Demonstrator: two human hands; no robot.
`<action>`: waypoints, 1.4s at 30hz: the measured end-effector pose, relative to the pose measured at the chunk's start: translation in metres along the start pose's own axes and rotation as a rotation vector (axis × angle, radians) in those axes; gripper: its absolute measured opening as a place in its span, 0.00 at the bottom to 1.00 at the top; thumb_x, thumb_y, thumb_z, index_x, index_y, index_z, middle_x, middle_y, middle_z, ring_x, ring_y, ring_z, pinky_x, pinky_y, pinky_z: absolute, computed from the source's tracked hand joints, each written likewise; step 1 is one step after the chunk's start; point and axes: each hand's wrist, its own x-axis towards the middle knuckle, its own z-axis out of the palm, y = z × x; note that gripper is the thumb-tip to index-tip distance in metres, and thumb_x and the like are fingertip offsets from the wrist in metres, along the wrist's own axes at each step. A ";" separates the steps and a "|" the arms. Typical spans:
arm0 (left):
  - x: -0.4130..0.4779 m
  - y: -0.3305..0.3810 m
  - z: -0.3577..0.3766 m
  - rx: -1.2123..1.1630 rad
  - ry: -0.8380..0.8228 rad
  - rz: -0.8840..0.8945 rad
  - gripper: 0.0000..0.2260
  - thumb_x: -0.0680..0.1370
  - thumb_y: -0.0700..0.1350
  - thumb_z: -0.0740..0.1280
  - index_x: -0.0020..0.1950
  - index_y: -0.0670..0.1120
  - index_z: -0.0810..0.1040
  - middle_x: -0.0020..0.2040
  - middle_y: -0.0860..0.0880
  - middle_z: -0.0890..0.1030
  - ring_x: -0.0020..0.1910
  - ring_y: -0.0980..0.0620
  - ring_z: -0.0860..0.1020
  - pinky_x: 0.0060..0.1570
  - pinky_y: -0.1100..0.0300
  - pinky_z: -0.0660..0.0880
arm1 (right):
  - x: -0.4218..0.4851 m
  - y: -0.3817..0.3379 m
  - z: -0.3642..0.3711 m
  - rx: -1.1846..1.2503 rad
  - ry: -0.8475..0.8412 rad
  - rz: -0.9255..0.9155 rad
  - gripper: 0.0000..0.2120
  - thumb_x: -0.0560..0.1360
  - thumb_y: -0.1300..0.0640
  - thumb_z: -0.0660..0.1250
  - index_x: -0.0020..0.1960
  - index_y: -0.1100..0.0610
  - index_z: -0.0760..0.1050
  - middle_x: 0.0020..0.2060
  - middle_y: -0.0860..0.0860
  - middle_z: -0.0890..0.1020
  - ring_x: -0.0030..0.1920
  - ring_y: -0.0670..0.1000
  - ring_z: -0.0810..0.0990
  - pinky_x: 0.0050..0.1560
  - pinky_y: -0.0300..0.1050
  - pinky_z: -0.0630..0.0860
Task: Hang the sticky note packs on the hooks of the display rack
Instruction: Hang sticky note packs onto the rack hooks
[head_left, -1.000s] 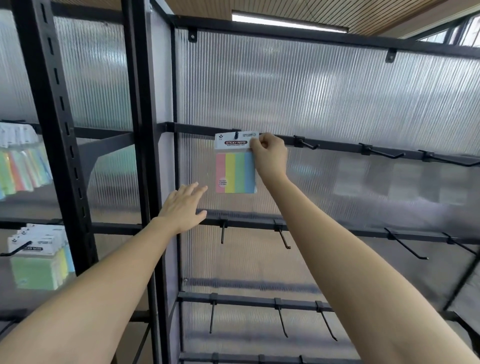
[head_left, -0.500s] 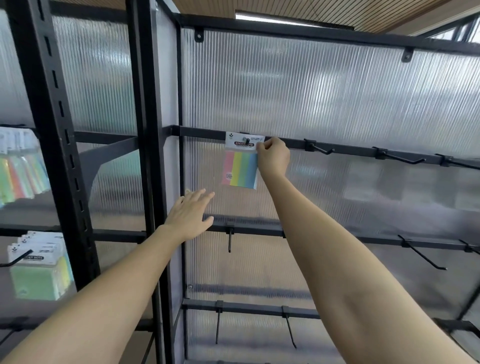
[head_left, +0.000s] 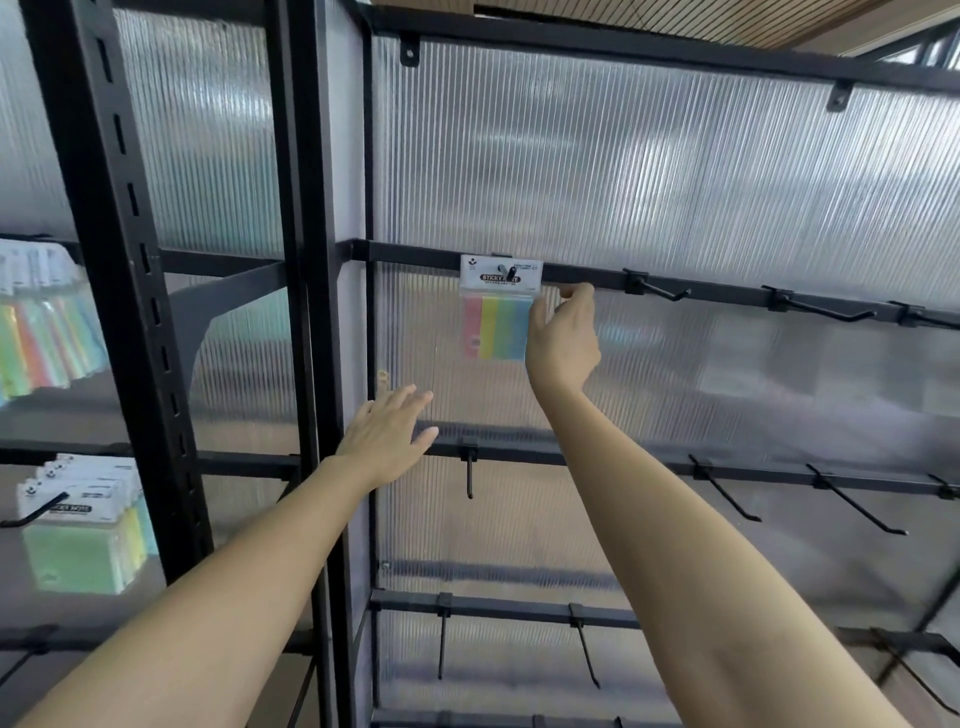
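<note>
Far left, a bunch of striped packs (head_left: 41, 322) hangs behind the side panel, and below it a stack of green packs (head_left: 78, 530) sits on a black hook of its own. Next comes the slotted black upright (head_left: 130, 260) of the display rack. Now the left hand (head_left: 387, 436): flat, fingers straight and a little spread, holding nothing, hovering in front of the ribbed translucent panel (head_left: 675, 156) just above the second rail (head_left: 519, 457), close to a short hook (head_left: 470, 473) pointing out towards us. Up and to the right, there's the sticky note pack (head_left: 500, 312), pink, yellow, green and blue stripes under a white header card. It hangs from the leftmost hook (head_left: 506, 271) of the top rail (head_left: 415, 255), the hook's tip poking through the hole in the card. Right beside it is the right hand (head_left: 563, 338), raised, fingers loosely curled with nothing between them, fingertips up by the underside of the rail. Its thumb lies along the pack's right edge; touching or just off it, I can't tell. Moving on right, more black hooks (head_left: 657, 291) stick out along the top rail, and long ones (head_left: 727, 491) slant down from the second rail.
</note>
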 end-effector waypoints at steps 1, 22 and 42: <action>-0.003 0.001 0.004 0.000 -0.006 -0.005 0.25 0.81 0.54 0.53 0.76 0.49 0.52 0.76 0.47 0.53 0.74 0.50 0.52 0.71 0.51 0.50 | -0.008 0.008 -0.001 -0.025 -0.029 -0.035 0.14 0.79 0.53 0.58 0.62 0.59 0.65 0.57 0.52 0.75 0.51 0.54 0.76 0.42 0.45 0.66; -0.147 0.052 0.104 -0.029 0.045 -0.262 0.25 0.79 0.50 0.59 0.75 0.46 0.57 0.74 0.43 0.59 0.72 0.45 0.58 0.70 0.49 0.53 | -0.192 0.162 -0.043 -0.394 -0.886 -0.513 0.28 0.80 0.53 0.55 0.76 0.54 0.49 0.76 0.55 0.53 0.76 0.55 0.48 0.73 0.51 0.42; -0.339 0.046 0.112 0.050 0.119 -0.621 0.26 0.78 0.54 0.53 0.74 0.45 0.60 0.73 0.44 0.62 0.72 0.47 0.59 0.67 0.51 0.56 | -0.338 0.129 -0.041 0.064 -1.039 -0.973 0.28 0.72 0.59 0.69 0.70 0.59 0.66 0.67 0.61 0.70 0.69 0.62 0.66 0.70 0.59 0.56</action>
